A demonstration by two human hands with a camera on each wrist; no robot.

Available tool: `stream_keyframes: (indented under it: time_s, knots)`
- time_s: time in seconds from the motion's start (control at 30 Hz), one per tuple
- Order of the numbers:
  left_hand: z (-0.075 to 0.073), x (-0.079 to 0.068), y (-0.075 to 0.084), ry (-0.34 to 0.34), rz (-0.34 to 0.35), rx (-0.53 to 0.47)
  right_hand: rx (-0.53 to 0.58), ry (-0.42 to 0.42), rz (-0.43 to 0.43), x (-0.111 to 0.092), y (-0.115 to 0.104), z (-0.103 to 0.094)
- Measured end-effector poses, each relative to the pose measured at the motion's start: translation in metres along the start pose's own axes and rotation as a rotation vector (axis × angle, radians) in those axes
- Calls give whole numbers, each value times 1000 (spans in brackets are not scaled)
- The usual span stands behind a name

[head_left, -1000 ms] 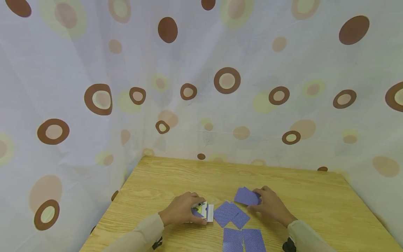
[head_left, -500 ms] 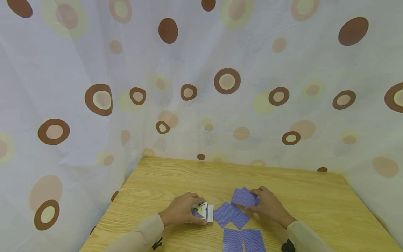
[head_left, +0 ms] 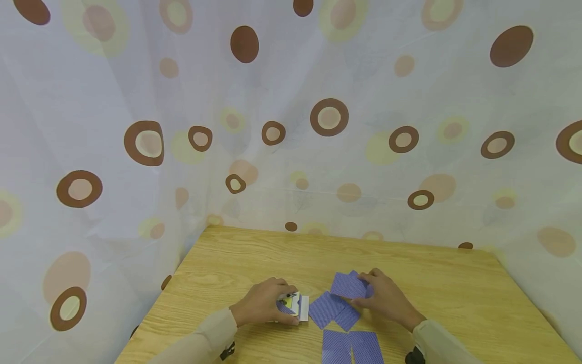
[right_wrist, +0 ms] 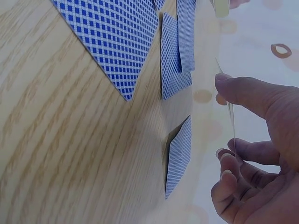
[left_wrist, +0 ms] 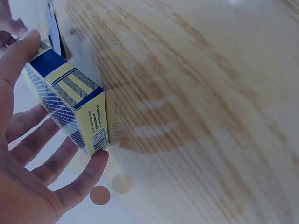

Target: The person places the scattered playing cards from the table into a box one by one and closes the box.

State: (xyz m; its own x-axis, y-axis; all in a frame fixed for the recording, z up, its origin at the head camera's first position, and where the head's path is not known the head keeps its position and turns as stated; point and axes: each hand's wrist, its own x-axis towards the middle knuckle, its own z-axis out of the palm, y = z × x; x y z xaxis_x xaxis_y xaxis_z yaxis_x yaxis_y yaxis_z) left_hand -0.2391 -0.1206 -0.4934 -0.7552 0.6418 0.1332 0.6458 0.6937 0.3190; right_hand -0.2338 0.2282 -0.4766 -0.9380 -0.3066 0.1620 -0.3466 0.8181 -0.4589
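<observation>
My left hand holds a playing-card box between thumb and fingers on the tabletop. The box is blue and cream, with a barcode on one end. Its white flap sticks out to the right in the head view. My right hand pinches a playing card by opposite edges, thumb against fingertips. That card is raised, back up, and appears nearly edge-on in the right wrist view. Beneath it, another card lies on the table, partly covered in the head view.
Two overlapping blue-backed cards lie between the hands. Nearer the front are two more cards, a left one and a right one, side by side. The wooden table meets a dotted curtain at the back and sides.
My right hand has shifted slightly left with the card, uncovering more of the card beneath. The left hand and box have stayed in place.
</observation>
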Motion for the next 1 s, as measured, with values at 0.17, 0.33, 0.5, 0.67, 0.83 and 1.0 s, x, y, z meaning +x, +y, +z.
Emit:
stream_keyframes:
  time_s: [0.17,0.33,0.5,0.67,0.83,1.0]
  knots:
    - [1,0,0,-2,1,2,-9,-3,7,-1,-3,2]
    - [2,0,0,-9,-5,1,-5,1,6,-2,-6,3]
    - [0,1,0,-13,-5,-1,-9,7,0,-1,-9,2]
    - [-1,1,1,-5,5,8,-4,-7,-6,1,-13,2]
    - [-1,1,1,-7,3,12,2,1,-22,2,-16,3]
    - [-2,1,2,-11,-6,11,8,14,-54,2,-19,5]
